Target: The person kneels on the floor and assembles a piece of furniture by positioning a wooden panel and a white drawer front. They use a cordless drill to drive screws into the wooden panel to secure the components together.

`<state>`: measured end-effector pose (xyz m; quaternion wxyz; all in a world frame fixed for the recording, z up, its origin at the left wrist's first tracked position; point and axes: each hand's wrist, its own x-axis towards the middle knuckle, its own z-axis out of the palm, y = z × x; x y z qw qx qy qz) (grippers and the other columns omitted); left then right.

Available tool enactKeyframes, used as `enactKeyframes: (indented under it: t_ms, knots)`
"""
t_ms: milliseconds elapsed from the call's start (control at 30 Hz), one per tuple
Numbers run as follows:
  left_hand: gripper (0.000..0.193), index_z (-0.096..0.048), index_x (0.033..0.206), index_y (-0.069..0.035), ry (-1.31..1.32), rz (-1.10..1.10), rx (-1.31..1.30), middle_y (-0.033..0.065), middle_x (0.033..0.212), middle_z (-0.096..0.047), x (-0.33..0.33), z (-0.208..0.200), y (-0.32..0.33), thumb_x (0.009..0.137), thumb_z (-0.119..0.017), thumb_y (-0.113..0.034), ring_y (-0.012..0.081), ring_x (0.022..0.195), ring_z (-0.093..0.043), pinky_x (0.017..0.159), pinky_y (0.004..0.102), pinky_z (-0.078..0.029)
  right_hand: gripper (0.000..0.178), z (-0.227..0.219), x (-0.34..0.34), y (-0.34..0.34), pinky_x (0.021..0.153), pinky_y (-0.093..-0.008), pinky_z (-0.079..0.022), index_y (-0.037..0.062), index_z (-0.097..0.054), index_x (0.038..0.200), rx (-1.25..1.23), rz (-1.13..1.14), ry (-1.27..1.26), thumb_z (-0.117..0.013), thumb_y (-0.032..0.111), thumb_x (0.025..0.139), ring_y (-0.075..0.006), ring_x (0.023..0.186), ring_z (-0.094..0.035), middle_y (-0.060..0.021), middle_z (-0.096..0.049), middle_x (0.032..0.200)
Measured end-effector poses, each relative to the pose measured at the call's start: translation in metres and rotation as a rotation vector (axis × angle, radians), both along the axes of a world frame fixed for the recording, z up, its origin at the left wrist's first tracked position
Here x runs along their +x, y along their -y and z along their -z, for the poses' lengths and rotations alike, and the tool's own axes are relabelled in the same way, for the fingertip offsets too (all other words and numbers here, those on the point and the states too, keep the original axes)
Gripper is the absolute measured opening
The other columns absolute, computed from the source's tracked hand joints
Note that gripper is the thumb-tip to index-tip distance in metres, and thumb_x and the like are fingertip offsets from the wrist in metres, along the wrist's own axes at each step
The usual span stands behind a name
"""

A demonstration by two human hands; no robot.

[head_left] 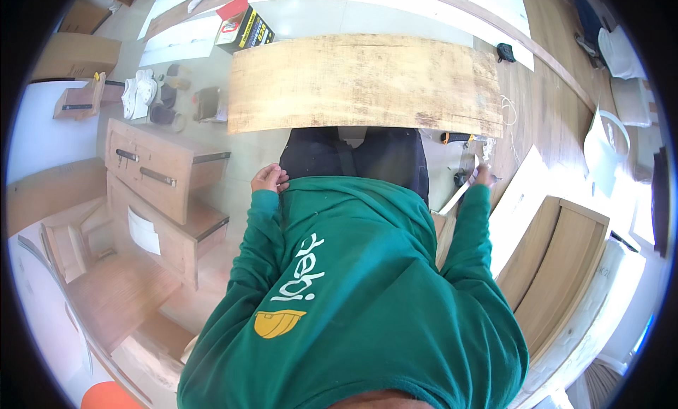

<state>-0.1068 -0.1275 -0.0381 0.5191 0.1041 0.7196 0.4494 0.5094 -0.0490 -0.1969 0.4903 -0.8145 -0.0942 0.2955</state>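
Head view: we see left hand (270,178) half-curled beside green sweatshirt (374,246), apparently empty; right hand (483,176) partly closed by a pale strip (457,198), grip we can't tell. Wooden bench (364,84) fronts dark trousers (385,158), likely for easy reach.

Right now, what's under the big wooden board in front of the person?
Only the dark trousers show at the near edge of the wooden board, where they go out of sight. The board covers anything farther under, so I can't tell what's there.
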Motion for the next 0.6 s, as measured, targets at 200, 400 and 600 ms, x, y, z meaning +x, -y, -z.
enactKeyframes:
  t_ms: [200, 400, 600]
  knots:
    - [0.027, -0.058, 0.107, 0.0, -0.052, -0.147, -0.001, 0.0111, 0.088, -0.064, -0.006, 0.011, 0.009, 0.085, -0.062, -0.015, 0.0171, 0.072, -0.062, 0.055, 0.0269, -0.052, 0.03, 0.029, -0.096, 0.132, 0.074, -0.0429, -0.051, 0.0081, -0.06, 0.097, -0.641, -1.526, 0.467, -0.049, 0.032, 0.084, -0.0301, 0.087, -0.063, -0.015, -0.065, 0.092]
    - [0.025, -0.06, 0.106, 0.0, -0.125, -0.121, -0.01, 0.0092, 0.085, -0.065, -0.016, 0.013, 0.014, 0.084, -0.06, -0.013, 0.0144, 0.067, -0.062, 0.052, 0.0247, -0.05, 0.035, 0.108, -0.084, 0.193, 0.071, -0.0429, -0.051, 0.0056, -0.061, 0.103, -0.553, -1.201, 0.241, -0.053, 0.034, 0.084, -0.0301, 0.088, -0.064, -0.0161, -0.066, 0.091]
    - [0.024, -0.06, 0.105, -0.001, -0.115, -0.218, -0.003, 0.0082, 0.083, -0.066, -0.023, 0.019, 0.028, 0.082, -0.06, -0.011, 0.013, 0.065, -0.061, 0.05, 0.0241, -0.05, 0.037, 0.064, -0.106, 0.142, 0.061, -0.039, -0.051, 0.0011, -0.062, 0.105, -0.246, -0.765, 0.056, -0.057, 0.031, 0.083, -0.0274, 0.084, -0.066, -0.0154, -0.066, 0.087]
